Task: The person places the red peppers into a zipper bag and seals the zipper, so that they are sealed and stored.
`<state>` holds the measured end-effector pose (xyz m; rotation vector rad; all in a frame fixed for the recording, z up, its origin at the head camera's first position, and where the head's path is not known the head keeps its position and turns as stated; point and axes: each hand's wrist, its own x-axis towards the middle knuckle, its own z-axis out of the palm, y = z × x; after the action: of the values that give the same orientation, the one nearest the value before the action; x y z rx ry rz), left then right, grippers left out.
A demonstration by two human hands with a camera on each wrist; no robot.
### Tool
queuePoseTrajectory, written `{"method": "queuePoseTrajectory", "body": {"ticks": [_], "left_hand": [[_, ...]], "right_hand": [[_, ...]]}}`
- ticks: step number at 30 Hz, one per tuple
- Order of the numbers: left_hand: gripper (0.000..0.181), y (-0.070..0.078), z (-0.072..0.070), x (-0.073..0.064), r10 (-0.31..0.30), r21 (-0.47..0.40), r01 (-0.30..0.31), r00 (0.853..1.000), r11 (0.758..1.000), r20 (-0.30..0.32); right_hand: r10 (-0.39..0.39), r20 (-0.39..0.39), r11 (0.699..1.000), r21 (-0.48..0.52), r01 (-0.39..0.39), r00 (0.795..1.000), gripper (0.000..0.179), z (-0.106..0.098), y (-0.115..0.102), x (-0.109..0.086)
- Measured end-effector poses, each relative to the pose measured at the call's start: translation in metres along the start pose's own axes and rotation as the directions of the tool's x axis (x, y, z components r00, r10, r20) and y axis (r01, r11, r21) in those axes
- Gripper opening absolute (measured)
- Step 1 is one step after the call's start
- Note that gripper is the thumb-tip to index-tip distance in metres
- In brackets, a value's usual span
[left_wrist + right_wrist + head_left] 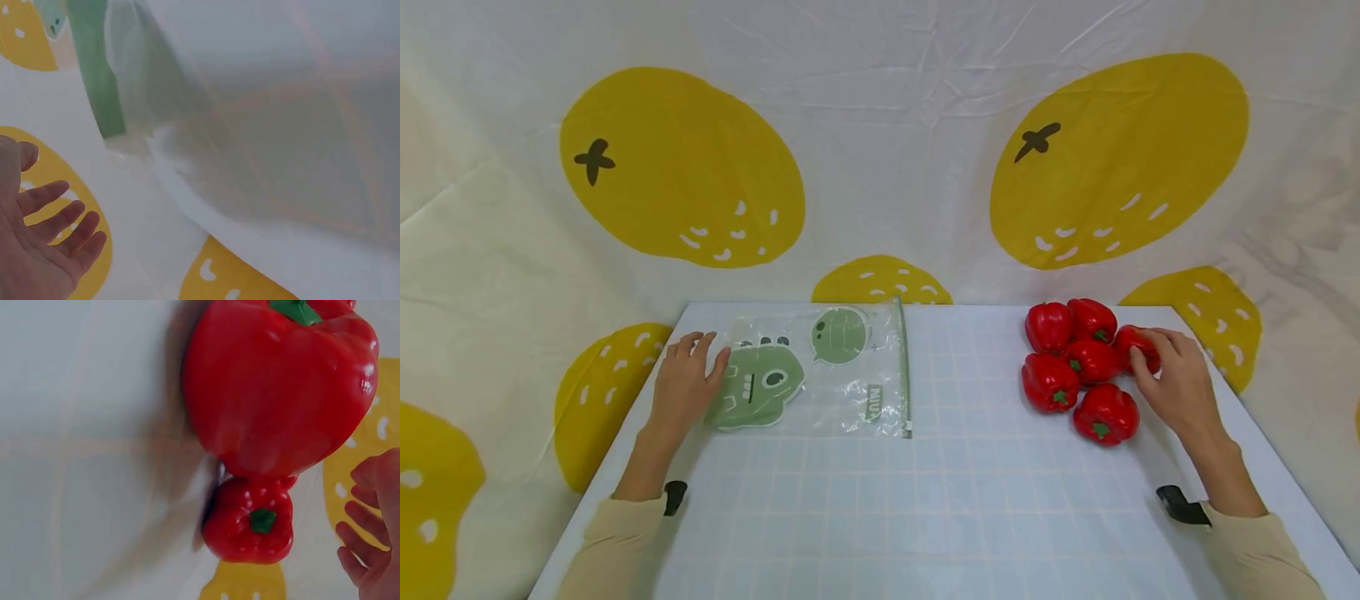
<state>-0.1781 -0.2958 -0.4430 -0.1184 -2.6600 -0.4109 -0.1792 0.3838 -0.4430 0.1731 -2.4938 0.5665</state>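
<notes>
Several glossy red bell peppers (1106, 414) with green stems are clustered at the table's right side. My right hand (1180, 379) is at the rightmost pepper (1127, 343), its fingers overlapping it in the head view. In the right wrist view, the right hand (375, 528) has loosely spread fingers with nothing between them, beside a large near pepper (281, 387) and a smaller-looking one (240, 528). A clear zip bag (842, 400) with a green dinosaur print lies flat at left. My left hand (681, 383), fingers relaxed and spread, is at its left edge. The left wrist view shows that hand (44, 231) empty.
A white table (880, 508) with a pale grid carries everything. Behind and beside it hangs a whitish cloth (887, 150) with big yellow fruit prints. The bag's green zip strip (904, 367) faces the peppers.
</notes>
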Motion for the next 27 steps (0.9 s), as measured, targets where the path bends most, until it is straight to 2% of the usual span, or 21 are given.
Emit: {"method": "queuePoseTrajectory", "body": {"ticks": [6, 13, 20, 27], "left_hand": [[0.042, 0.013, 0.004, 0.001, 0.005, -0.061, -0.004, 1.000, 0.998, 0.006], [0.043, 0.031, 0.009, 0.006, 0.002, -0.116, 0.004, 0.999, 0.993, 0.052], [0.039, 0.049, 0.016, 0.012, 0.050, -0.165, -0.049, 0.999, 0.985, 0.003], [0.043, 0.069, 0.019, 0.016, 0.024, -0.186, -0.011, 0.997, 0.983, 0.070]], "right_hand": [[0.009, 0.016, 0.999, 0.045, -0.010, 1.000, 0.038, 0.003, -0.016, 0.001], [-0.012, 0.025, 0.995, 0.099, 0.009, 1.000, 0.037, 0.008, -0.030, 0.002], [-0.006, 0.060, 0.992, 0.122, -0.001, 0.998, 0.041, 0.013, -0.044, 0.004], [0.006, 0.107, 0.988, 0.151, -0.022, 0.994, 0.049, 0.016, -0.062, 0.006]]}}
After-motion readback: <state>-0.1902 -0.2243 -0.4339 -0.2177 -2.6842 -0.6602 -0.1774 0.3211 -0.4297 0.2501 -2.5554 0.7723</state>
